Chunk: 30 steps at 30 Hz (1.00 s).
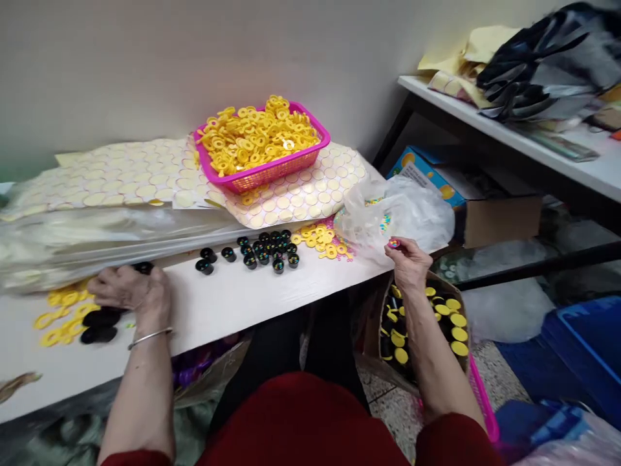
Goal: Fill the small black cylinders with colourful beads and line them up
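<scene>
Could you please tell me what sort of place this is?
Probably a small workshop handling plastic parts in bulk: a pink basket heaped with yellow ring-shaped pieces, small black cups grouped on a white table, and a carton of black-and-yellow pieces.

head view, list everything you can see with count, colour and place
work table: 1, white, centre
patterned sheets: several, cream, on work table
basket: 1, pink, on patterned sheets
ring pieces: many, yellow, in basket and on work table
cups: about twenty, black, on work table
plastic bag: 1, whitish, work table's right end
carton: 1, brown, below plastic bag
lidded cups: many, black and yellow, in carton
side table: 1, white, right
bundle: 1, dark, on side table
printed box: 1, blue, under side table
smaller scraps: uncountable
bracelet: 1, silver, left wrist
left hand: 1, bare, over a cup
right hand: 1, bare, pinching a small pinkish piece
</scene>
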### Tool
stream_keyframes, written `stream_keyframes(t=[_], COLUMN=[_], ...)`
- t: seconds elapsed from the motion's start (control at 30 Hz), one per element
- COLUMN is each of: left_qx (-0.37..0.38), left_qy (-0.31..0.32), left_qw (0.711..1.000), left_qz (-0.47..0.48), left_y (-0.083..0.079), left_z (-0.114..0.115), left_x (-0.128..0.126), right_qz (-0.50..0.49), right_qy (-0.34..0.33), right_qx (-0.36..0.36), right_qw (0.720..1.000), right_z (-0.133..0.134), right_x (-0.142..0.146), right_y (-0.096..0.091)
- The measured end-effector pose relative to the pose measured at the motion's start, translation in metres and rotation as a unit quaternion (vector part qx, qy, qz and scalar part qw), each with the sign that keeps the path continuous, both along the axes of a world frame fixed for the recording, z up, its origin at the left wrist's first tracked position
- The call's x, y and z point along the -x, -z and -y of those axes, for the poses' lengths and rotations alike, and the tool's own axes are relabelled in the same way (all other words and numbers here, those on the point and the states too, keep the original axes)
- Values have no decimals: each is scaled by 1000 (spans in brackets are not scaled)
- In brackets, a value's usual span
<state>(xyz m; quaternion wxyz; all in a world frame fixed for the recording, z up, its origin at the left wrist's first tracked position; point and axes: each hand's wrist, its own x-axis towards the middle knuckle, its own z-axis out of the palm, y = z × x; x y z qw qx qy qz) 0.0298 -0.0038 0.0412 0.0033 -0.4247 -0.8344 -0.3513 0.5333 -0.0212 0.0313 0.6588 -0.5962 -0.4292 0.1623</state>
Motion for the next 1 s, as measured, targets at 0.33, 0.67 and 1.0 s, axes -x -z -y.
stream_keyframes(t=[0.33,0.67,1.0], left_qx=[-41,-31,-7], left_qy=[216,365,366], left_qw=[948,914,914], left_qz=[232,176,174], left_y=[36,60,67], left_z=[52,65,66], left_x=[-117,-151,-149], right_qz=[-38,411,644], right_qy=[-308,-405,-385], right_qx=[112,88,0], right_qw=[944,812,661], right_z=[47,25,29], right_x=[151,203,226], right_y=[-2,11,-7])
